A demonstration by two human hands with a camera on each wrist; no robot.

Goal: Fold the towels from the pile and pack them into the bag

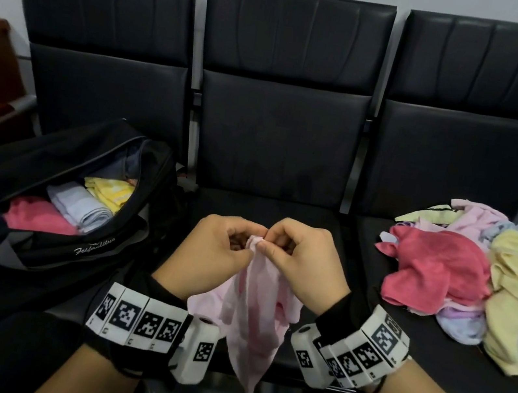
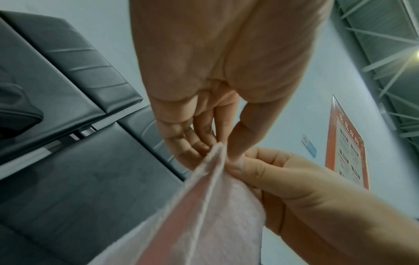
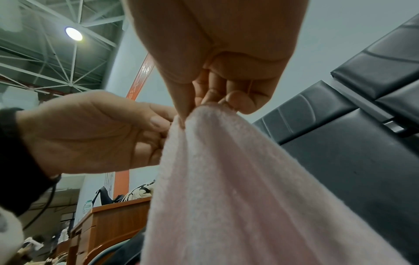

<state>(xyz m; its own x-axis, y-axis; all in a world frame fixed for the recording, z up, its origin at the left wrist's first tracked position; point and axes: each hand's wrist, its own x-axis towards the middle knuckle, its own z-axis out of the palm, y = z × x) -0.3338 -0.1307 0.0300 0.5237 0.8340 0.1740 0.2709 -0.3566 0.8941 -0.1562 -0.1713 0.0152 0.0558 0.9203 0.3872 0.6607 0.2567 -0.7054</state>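
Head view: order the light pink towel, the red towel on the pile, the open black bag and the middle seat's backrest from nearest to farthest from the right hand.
1. Light pink towel: pinched by the right hand.
2. Red towel: on the pile, on the right seat.
3. Black bag: on the left seat, beyond the left hand.
4. Middle backrest: behind, farthest.

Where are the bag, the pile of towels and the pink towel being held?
bag [image 1: 94, 247]: head view, front wall by the logo.
pile [image 1: 437, 270]: head view, red towel on top.
pink towel [image 1: 259, 320]: head view, hanging middle.
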